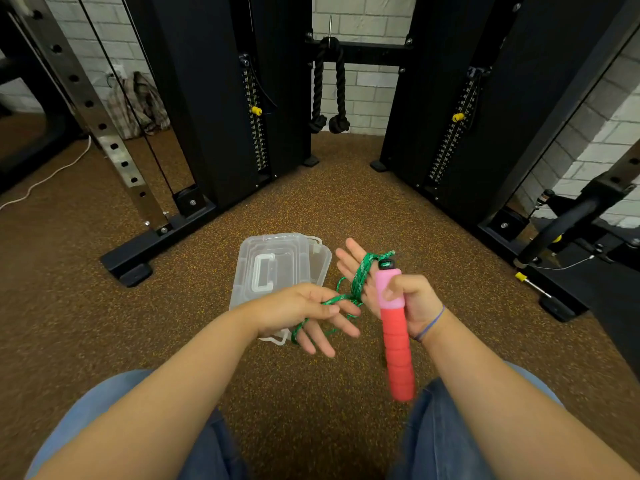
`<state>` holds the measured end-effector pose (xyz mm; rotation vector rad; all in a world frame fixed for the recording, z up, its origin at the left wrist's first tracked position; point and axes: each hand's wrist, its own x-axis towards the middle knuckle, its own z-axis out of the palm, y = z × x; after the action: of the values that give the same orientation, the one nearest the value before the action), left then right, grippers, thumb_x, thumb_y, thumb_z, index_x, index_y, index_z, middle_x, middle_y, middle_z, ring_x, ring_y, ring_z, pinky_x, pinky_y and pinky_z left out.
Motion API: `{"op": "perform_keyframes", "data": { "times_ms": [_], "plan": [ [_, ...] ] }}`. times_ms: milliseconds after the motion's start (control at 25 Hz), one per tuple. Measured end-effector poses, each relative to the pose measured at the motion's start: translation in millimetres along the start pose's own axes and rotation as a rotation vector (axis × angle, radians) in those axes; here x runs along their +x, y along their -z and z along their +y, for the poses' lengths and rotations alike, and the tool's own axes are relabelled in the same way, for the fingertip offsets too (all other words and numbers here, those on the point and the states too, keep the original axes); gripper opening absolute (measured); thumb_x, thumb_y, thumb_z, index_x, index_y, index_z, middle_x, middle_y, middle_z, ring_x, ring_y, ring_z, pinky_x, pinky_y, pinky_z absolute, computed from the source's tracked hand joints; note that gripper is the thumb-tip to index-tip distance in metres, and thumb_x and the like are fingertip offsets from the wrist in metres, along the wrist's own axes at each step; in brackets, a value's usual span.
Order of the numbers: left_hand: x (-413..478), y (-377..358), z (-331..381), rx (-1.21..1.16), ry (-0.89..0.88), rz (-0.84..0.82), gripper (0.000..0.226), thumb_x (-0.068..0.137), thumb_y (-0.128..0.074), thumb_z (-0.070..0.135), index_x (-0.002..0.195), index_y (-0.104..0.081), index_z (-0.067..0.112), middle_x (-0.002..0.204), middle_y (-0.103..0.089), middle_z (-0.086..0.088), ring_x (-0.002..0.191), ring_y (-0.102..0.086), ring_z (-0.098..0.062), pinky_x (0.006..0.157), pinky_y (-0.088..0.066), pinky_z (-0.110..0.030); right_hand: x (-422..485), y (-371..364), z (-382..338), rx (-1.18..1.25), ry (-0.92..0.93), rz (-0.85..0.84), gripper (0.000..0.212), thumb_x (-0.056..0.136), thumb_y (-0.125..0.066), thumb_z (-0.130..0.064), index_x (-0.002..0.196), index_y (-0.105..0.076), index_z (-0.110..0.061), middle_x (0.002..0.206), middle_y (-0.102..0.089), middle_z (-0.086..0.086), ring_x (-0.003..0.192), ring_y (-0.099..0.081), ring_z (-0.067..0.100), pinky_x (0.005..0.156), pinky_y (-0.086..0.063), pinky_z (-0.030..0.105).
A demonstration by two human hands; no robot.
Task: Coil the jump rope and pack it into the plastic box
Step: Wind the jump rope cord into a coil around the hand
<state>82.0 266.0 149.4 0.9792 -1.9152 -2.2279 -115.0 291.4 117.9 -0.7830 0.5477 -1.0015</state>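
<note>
Green braided jump rope (pixel 360 278) is looping round right hand (pixel 415 299) gripping pink-red foam handle (pixel 394 327); left hand (pixel 304 310) is pinching it, clear plastic box (pixel 273 268) just beyond.

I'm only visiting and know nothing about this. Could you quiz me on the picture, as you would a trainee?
1. Fill in: the box lies on the ____.
2. True or false: the right hand holds the handle.
3. The left hand pinches: A the rope, B the box, C the handle.
Key: 1 floor; 2 true; 3 A.
</note>
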Motion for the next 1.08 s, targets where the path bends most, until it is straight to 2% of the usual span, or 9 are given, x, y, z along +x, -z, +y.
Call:
{"op": "perform_keyframes", "data": {
  "times_ms": [120, 200, 280, 360, 520, 640, 840, 960, 1080],
  "plan": [
    [-4.5, 6.7, 2.3, -0.071, -0.028, -0.022, 0.027, 0.094, -0.044, 0.023, 0.115, -0.061, 0.02, 0.107, -0.072, 0.001, 0.069, -0.072, -0.016, 0.053, -0.056, -0.019, -1.8, -1.5, 5.0, -0.363, -0.068, 0.004, 0.097, 0.043, -0.054, -0.009, 0.137, -0.035, -0.024, 0.145, -0.04, -0.005, 0.134, -0.037, 0.005, 0.115, -0.02, 0.026],
    [-5.5, 10.0, 2.8, -0.068, -0.083, 0.015, 0.026, 0.091, -0.048, 0.028, 0.109, -0.065, 0.02, 0.106, -0.073, 0.0, 0.068, -0.072, -0.017, 0.053, -0.056, -0.02, -4.7, -3.7, 6.7, -0.6, -0.181, -0.015, 0.083, 0.05, -0.05, -0.002, 0.129, -0.043, -0.025, 0.11, -0.065, -0.017, 0.093, -0.06, -0.007, 0.086, -0.044, 0.018],
    [-6.6, 12.6, 3.6, -0.037, -0.145, 0.086, 0.025, 0.089, -0.049, 0.03, 0.103, -0.067, 0.02, 0.102, -0.074, -0.001, 0.065, -0.072, -0.017, 0.052, -0.055, -0.021, -4.8, -3.9, 8.8, -0.745, -0.3, 0.037, 0.047, 0.055, -0.048, -0.002, 0.1, -0.054, -0.012, 0.053, -0.057, -0.019, 0.044, -0.047, -0.006, 0.046, -0.037, 0.012],
    [-7.6, 15.0, 4.7, -0.024, -0.199, 0.158, 0.024, 0.089, -0.049, 0.031, 0.096, -0.068, 0.019, 0.088, -0.075, -0.001, 0.057, -0.069, -0.015, 0.048, -0.052, -0.021, -4.9, -5.2, 10.1, -0.797, -0.354, 0.05, 0.019, 0.054, -0.051, -0.005, 0.071, -0.047, -0.013, 0.041, -0.046, -0.014, 0.035, -0.037, -0.004, 0.039, -0.029, 0.014],
    [-8.9, 19.9, 5.7, -0.01, -0.311, 0.344, 0.026, 0.088, -0.045, 0.032, 0.079, -0.062, 0.016, 0.058, -0.063, 0.004, 0.042, -0.053, -0.01, 0.039, -0.036, -0.018, -2.7, -9.1, 14.4, -0.696, -0.413, -0.114, 0.048, 0.059, -0.046, 0.0, 0.1, -0.062, -0.018, 0.108, -0.07, 0.011, 0.075, -0.069, 0.008, 0.067, -0.049, 0.026],
    [-7.2, 22.1, 3.7, 0.018, -0.337, 0.449, 0.03, 0.094, -0.042, 0.033, 0.074, -0.057, 0.018, 0.057, -0.058, 0.006, 0.046, -0.05, -0.009, 0.044, -0.034, -0.019, -4.0, -14.6, 17.8, -0.504, -0.368, -0.27, 0.065, 0.053, -0.05, -0.011, 0.117, -0.06, -0.009, 0.111, -0.069, 0.018, 0.104, -0.066, 0.028, 0.104, -0.043, 0.04],
    [2.5, 17.5, -2.4, -0.039, -0.253, 0.505, 0.032, 0.096, -0.039, 0.032, 0.099, -0.061, 0.009, 0.075, -0.073, 0.006, 0.069, -0.067, -0.009, 0.058, -0.052, -0.022, -3.4, -20.0, 20.2, -0.073, -0.262, -0.204, 0.076, 0.025, -0.079, -0.022, 0.095, -0.068, 0.008, 0.081, -0.071, 0.022, 0.082, -0.063, 0.036, 0.082, -0.049, 0.037],
    [6.9, 13.1, -10.3, -0.095, -0.214, 0.387, 0.03, 0.097, -0.038, 0.03, 0.119, -0.058, 0.026, 0.104, -0.071, 0.001, 0.094, -0.067, -0.016, 0.075, -0.056, -0.033, -7.4, -32.4, 9.1, 0.233, -0.033, -0.256, 0.063, 0.061, -0.053, -0.003, 0.122, -0.049, 0.011, 0.114, -0.06, 0.028, 0.108, -0.061, 0.038, 0.086, -0.049, 0.033],
    [6.3, 2.1, -11.3, -0.074, -0.103, 0.25, 0.028, 0.098, -0.036, 0.027, 0.118, -0.049, 0.041, 0.13, -0.057, 0.003, 0.096, -0.067, -0.013, 0.071, -0.059, -0.031, -2.4, -18.1, 4.6, 0.369, -0.117, -0.167, 0.084, 0.053, -0.039, -0.002, 0.137, -0.029, -0.009, 0.13, -0.051, 0.024, 0.12, -0.053, 0.038, 0.093, -0.044, 0.035]
  ]
}}
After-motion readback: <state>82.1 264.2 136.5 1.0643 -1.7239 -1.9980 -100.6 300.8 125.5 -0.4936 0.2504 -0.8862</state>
